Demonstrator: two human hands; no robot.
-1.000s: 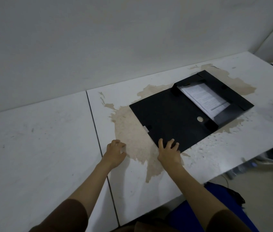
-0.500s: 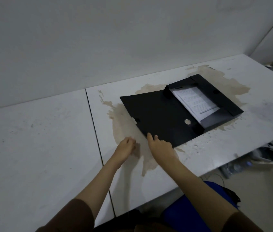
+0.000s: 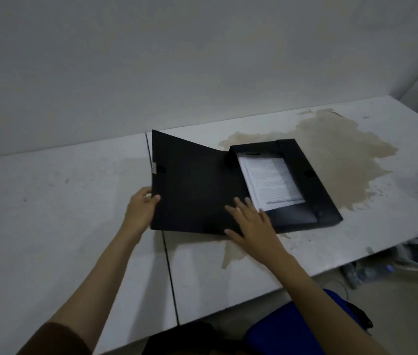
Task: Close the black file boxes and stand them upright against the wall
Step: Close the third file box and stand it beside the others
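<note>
One black file box [image 3: 313, 180] lies open on the white table [image 3: 49, 226], its tray holding a stack of printed papers [image 3: 270, 181]. Its big black lid flap [image 3: 192, 183] is raised off the table, tilted up on its left side. My left hand [image 3: 140, 210] grips the flap's left edge near the lower corner. My right hand [image 3: 250, 222] lies flat with fingers spread on the flap's lower right part, beside the papers. A small pale clasp [image 3: 154, 167] shows on the flap's left edge.
A brown stain [image 3: 343, 155] spreads over the table behind and under the box. The grey wall [image 3: 202, 60] runs along the table's far edge. A seam [image 3: 169, 272] splits the table. Clutter [image 3: 413, 254] lies on the floor at right; a blue object [image 3: 292, 329] sits below the front edge.
The lid flap lay flat on the table; now its left edge is lifted. My left hand moved from the table onto the flap's edge, and my right hand slid further onto the flap.
</note>
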